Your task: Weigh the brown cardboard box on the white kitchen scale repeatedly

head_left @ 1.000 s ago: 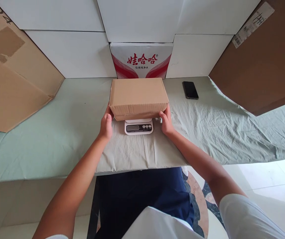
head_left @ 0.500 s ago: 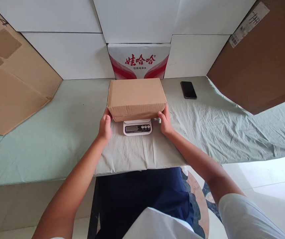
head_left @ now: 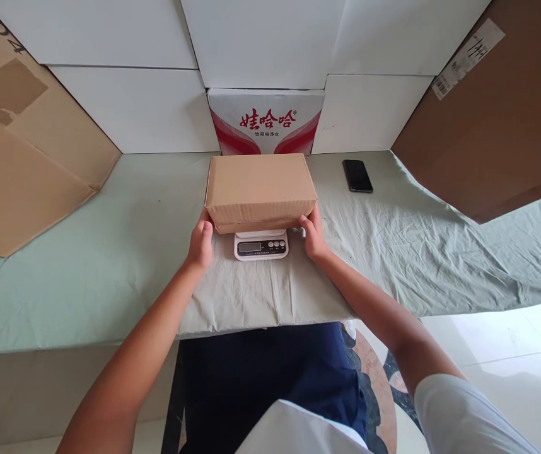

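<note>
A closed brown cardboard box (head_left: 260,180) is over the small white digital scale (head_left: 261,248) and hides its platform. Whether the box rests fully on the scale I cannot tell. My left hand (head_left: 201,243) grips the box at its near left corner, thumb on the near side. At the near right corner my right hand (head_left: 314,234) holds it, the thumb against the front and the other fingers mostly hidden behind. The scale's display and round buttons face me below the box's front edge; no reading can be made out.
A black phone (head_left: 357,176) lies on the green cloth (head_left: 157,252) to the right. Behind the box stands a white and red printed carton (head_left: 265,120). Large cardboard sheets (head_left: 29,157) flank the left, with a darker cardboard panel (head_left: 497,120) on the right.
The whole view has shifted slightly, so everything sits a little lower in the picture. Both hands keep their grip on the cardboard box, which stays over the scale.
</note>
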`<state>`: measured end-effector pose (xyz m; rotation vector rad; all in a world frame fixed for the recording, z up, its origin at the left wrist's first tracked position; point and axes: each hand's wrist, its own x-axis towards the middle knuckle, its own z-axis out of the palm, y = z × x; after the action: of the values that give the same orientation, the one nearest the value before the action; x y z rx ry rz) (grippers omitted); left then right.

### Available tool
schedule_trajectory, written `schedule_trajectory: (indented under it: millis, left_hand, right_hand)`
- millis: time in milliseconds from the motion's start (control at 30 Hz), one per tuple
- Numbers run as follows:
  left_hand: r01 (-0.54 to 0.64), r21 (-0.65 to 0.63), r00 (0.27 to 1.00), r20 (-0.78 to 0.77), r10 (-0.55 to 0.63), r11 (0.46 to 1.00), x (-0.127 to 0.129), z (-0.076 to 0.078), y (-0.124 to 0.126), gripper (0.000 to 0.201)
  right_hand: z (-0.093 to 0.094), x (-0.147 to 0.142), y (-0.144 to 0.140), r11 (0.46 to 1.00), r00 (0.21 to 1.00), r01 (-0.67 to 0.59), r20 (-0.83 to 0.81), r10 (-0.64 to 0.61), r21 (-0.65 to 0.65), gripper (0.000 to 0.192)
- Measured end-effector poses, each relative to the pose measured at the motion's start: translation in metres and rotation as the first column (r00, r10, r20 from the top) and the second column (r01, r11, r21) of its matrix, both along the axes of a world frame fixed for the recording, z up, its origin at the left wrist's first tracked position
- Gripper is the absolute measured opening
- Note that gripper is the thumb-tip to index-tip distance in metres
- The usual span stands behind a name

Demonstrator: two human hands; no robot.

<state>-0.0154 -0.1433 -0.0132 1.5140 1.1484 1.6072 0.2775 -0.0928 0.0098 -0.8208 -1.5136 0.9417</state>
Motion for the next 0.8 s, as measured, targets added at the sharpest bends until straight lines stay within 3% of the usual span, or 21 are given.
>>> schedule_trajectory:
  millis: [533, 800]
  left_hand:
    - [-0.024, 0.025, 0.999, -0.032, 0.024, 0.999, 0.003, 0.006, -0.004, 0.076]
    - [-0.064, 0.033, 0.998, -0.020, 0.065, 0.997, 0.011, 0.006, -0.008, 0.076]
  right_hand:
    - [0.008, -0.003, -0.011, 0.998, 0.999, 0.026, -0.033, -0.028, -0.050, 0.072]
    - [0.011, -0.010, -0.025, 0.990, 0.997, -0.066, -0.055, 0.059, -0.126, 0.067]
